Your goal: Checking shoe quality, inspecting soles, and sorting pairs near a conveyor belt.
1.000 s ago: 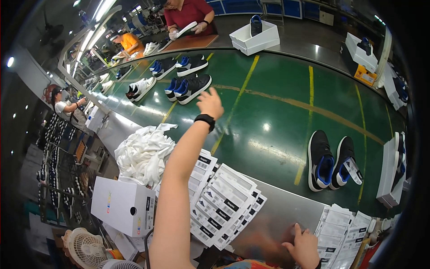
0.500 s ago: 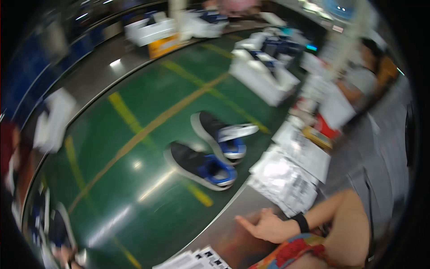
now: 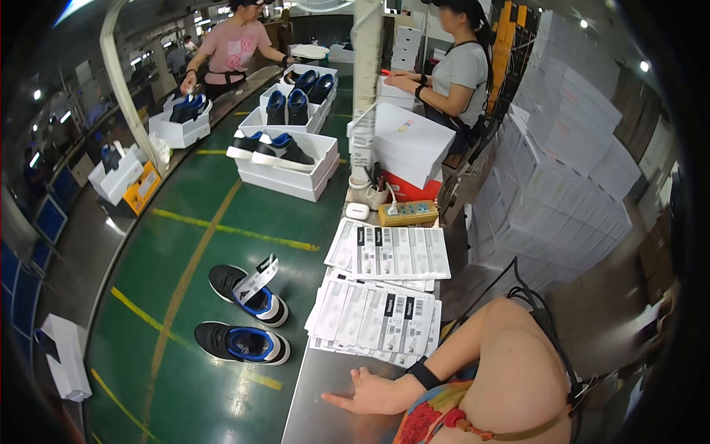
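With right hand (image 3: 370,393) empty and loosely spread over silver metal worktop (image 3: 318,370), left hand out of view; with two black, blue-lined, white-soled shoes (image 3: 240,344) up-left on green conveyor belt (image 3: 192,414), heel ends toward worktop, farther one slanted.

And over on the right, a towering stack of white cartons (image 3: 543,200)! Mid-scene, a yellow power strip (image 3: 418,214) with a plug in it, a small white rounded case (image 3: 357,212) just to its left, and a red box (image 3: 430,188) behind. Farther off, an upright white post (image 3: 366,70); right of it, a co-worker in grey (image 3: 460,70), and far left, one in pink (image 3: 237,46). Left side, an orange box (image 3: 143,189) beside a slanting pole (image 3: 123,78)!
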The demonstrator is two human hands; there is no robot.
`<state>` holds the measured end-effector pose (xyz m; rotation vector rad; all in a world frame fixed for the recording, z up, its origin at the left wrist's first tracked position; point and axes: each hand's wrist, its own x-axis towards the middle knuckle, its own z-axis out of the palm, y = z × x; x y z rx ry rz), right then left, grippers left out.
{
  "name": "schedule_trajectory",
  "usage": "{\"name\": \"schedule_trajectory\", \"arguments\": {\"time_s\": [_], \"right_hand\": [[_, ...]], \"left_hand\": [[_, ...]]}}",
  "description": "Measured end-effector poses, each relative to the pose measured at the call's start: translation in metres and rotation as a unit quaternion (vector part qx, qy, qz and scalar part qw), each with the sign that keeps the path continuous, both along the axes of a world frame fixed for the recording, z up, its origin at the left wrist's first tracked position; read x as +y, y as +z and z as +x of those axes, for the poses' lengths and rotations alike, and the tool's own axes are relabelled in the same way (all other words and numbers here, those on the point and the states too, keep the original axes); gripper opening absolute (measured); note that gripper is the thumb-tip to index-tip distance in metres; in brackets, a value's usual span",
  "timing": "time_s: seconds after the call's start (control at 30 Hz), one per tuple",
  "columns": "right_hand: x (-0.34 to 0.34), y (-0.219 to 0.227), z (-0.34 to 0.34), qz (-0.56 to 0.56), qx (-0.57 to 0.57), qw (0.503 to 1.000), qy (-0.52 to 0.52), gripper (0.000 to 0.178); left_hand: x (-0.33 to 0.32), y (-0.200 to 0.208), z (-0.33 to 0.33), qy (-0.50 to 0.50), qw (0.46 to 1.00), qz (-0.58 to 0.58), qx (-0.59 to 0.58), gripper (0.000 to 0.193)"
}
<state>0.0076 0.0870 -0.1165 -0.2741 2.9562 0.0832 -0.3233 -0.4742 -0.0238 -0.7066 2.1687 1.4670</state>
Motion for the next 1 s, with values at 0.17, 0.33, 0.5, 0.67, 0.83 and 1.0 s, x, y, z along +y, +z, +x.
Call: {"name": "schedule_trajectory", "arguments": {"time_s": [0.17, 0.33, 0.5, 0.67, 0.83, 1.0], "right_hand": [[0.022, 0.002, 0.01, -0.141, -0.026, 0.989, 0.038, 0.077], [0.049, 0.012, 0.013, -0.551, 0.173, 0.81, 0.101, 0.092], [0.07, 0.025, 0.01, -0.557, 0.197, 0.807, 0.002, 0.096], [0.081, 0.014, 0.009, -0.545, 0.063, 0.836, 0.014, 0.101], [0.083, -0.005, 0.019, -0.634, -0.021, 0.771, 0.058, 0.097], [0.083, -0.021, 0.025, -0.64, 0.118, 0.724, 0.23, 0.05]], "left_hand": [[0.117, 0.062, 0.095, -0.052, 0.99, 0.126, 0.043, 0.035], [0.251, 0.074, 0.208, -0.195, 0.964, -0.03, 0.179, 0.017], [0.402, 0.015, 0.287, -0.419, 0.781, -0.356, 0.297, 0.038], [0.461, 0.004, 0.308, -0.351, 0.884, -0.263, 0.163, 0.038], [0.441, 0.006, 0.295, -0.211, 0.927, -0.227, 0.21, 0.034], [0.403, 0.007, 0.29, -0.124, 0.945, -0.216, 0.213, 0.03]]}}
